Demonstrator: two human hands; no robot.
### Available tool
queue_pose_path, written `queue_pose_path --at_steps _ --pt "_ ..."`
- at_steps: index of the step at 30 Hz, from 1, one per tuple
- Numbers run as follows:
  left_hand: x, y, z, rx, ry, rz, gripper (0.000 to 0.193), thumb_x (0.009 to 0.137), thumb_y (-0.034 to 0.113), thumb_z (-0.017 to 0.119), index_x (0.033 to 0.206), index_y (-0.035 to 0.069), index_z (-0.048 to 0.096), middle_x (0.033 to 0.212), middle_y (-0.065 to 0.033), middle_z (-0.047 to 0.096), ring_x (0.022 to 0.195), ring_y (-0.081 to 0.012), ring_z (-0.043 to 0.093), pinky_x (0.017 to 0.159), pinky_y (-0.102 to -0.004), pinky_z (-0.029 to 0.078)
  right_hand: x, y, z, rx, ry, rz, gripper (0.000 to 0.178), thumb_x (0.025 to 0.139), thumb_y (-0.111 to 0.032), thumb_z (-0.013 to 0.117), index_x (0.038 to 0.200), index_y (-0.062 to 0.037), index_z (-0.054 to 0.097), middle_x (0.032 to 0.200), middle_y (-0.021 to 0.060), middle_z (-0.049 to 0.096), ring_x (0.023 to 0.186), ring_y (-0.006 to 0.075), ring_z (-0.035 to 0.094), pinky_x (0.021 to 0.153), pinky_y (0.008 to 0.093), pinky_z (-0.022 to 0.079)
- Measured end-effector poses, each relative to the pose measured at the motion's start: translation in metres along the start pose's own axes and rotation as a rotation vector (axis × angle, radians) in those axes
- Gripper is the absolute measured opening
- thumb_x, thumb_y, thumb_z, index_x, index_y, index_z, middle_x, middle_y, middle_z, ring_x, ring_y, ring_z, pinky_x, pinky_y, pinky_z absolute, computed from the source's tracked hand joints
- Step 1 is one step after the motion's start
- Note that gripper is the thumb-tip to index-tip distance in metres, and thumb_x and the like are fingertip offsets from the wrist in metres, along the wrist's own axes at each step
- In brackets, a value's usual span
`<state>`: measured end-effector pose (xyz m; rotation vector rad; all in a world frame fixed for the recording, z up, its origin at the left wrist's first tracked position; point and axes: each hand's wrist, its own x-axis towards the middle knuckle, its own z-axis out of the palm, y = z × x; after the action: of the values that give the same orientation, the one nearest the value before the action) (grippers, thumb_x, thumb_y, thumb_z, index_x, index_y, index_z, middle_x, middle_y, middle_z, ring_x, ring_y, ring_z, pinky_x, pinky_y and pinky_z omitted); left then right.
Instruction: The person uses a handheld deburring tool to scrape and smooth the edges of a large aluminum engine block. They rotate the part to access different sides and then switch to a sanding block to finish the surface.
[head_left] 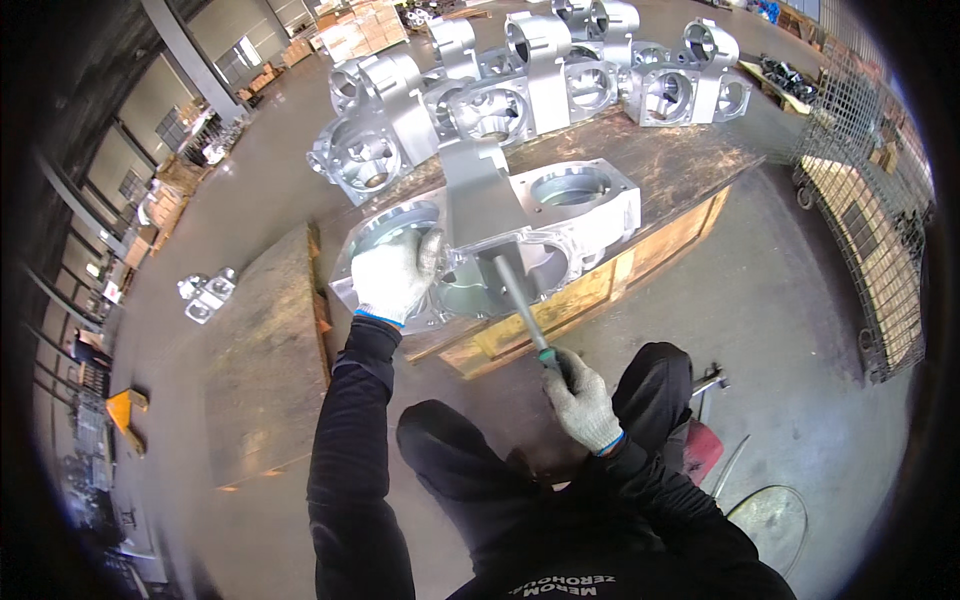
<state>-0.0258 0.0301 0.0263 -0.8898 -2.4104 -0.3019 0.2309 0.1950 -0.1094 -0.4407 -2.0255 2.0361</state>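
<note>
A large silver metal casting [484, 195] with wide round bores and an upright arm lies at the near edge of the wooden platform. My left hand [390, 276], in a pale knit glove, grips the wall of its left bore, with the fingertips partly hidden inside. In my gloved right hand [584, 402] is the green handle of a hand file [522, 302]. The file's long grey blade points up and away, its tip over the near opening of the casting. Whether the blade touches metal there, I cannot tell.
Several similar castings [520, 85] stand at the back of the wooden platform [640, 165]. Another wooden board [265, 350] is to the left, with a small casting [207, 295] beyond it. A wire mesh cart [870, 230] stands right. A yellow pallet jack [124, 415] is far left.
</note>
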Motion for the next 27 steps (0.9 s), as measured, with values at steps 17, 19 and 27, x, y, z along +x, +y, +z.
queue_pose_path --at_steps 17,19,27 --pt "-0.004 -0.033 0.018 0.22 0.158 -0.035 0.051 0.11 0.041 0.052 0.085 0.007 0.08 0.067 -0.0207 0.069 0.061 -0.0438 0.07 0.058 -0.0513 0.056 0.093 -0.086 0.063 0.512 -0.24 0.144 0.048 0.11 -0.031 0.055 0.15 -0.0042 0.06 0.074 0.0035 0.059 0.06 0.0102 0.054 0.056 0.0298 0.045" --pt "-0.005 -0.035 0.019 0.19 0.215 -0.03 0.051 0.11 0.041 0.052 0.083 0.007 0.08 0.065 -0.0209 0.068 0.06 -0.0436 0.069 0.058 -0.0517 0.055 0.081 -0.066 0.06 0.324 -0.24 -0.003 0.048 0.11 -0.026 0.054 0.15 -0.0004 0.058 0.087 0.0136 0.067 0.072 0.0179 0.063 0.067 0.0341 0.052" --pt "-0.006 -0.03 0.019 0.22 0.232 -0.02 0.048 0.108 0.038 0.053 0.082 0.007 0.079 0.066 -0.021 0.069 0.058 -0.0427 0.068 0.056 -0.05 0.055 0.115 -0.077 0.047 0.119 -0.365 -0.245 0.041 0.108 -0.026 0.054 0.134 0.0034 0.066 0.113 0.0294 0.075 0.103 0.0379 0.072 0.095 0.0428 0.054"
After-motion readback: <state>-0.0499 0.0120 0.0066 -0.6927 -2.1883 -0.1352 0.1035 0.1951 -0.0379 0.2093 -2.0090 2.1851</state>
